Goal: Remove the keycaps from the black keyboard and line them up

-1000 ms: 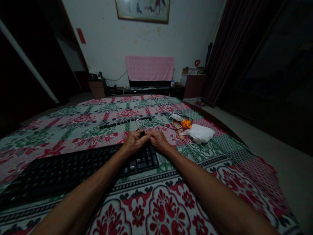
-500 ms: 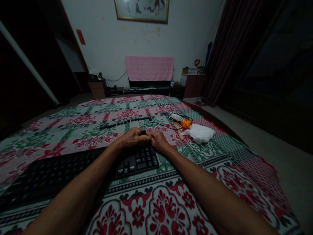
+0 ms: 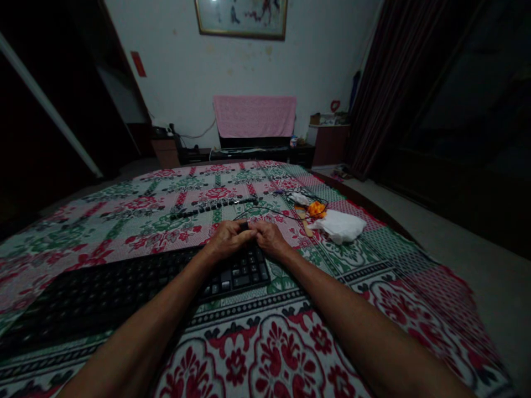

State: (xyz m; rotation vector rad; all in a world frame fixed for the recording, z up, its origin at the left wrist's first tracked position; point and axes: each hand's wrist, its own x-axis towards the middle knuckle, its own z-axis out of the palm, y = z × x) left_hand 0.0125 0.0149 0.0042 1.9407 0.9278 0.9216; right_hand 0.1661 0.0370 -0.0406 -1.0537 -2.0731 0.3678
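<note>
- Toward the middle of the bed (image 3: 290, 342), a little to its right side, the left hand (image 3: 227, 239) and the right hand (image 3: 269, 237) meet over the right end of a black keyboard (image 3: 124, 282).
- Fingers of both hands are curled and pressed together on a small dark piece (image 3: 244, 225), held just above the keyboard's far edge. The light is too dim to say whether it is a keycap.
- Beyond the hands, toward the foot of the bed, a row of small dark pieces (image 3: 215, 205) lies in a line on the bedspread. They look like keycaps set out from the keyboard, so part of the work seems done.
- Keys show on the number block under the hands. The long left stretch of the keyboard is too dark to tell whether its keys are in place, so how much is left cannot be read with any certainty.
- Near the bed's right edge lie a thin black cable (image 3: 269, 210), a wooden-handled tool (image 3: 302, 218), something orange (image 3: 316, 209) and a crumpled white cloth (image 3: 340, 225), all apart from the hands.
- My judgement: the work is somewhere in its middle, with one piece in hand.
</note>
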